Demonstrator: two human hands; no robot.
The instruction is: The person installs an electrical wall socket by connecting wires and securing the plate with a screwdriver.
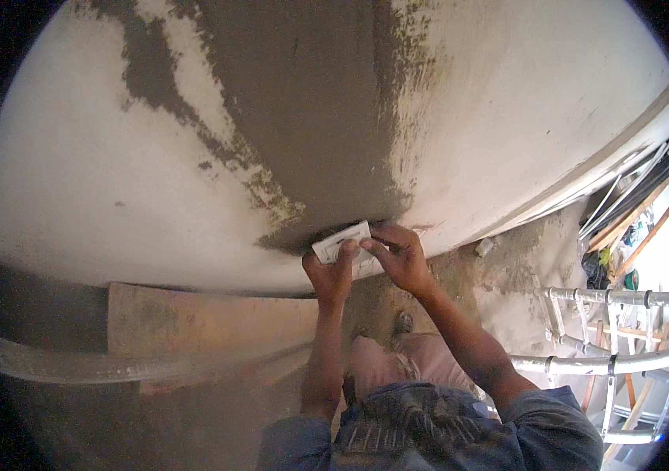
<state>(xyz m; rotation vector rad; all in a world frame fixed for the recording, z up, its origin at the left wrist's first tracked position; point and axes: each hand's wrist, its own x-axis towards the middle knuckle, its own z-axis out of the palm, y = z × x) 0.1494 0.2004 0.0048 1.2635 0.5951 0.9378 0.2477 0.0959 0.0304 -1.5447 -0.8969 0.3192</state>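
Observation:
A small white rectangular wall plate [341, 240], like a switch or socket plate, with dark slots in its face, is tilted at the foot of the grey plaster patch [303, 102] on the wall. My left hand [330, 275] grips its left end, thumb on the face. At the other end my right hand [400, 257] pinches the plate, its thumb on the near face and its fingers around the upper corner. Both hands are close to the wall. What lies behind the plate is hidden.
Pale wall [491, 102] flanks the plaster on both sides. A brown board [193, 322] stands low at left, near a blurred pale pole [75, 365]. A metal ladder-like frame [586, 357] lies at right, with wooden poles and bags [595, 271] beyond it.

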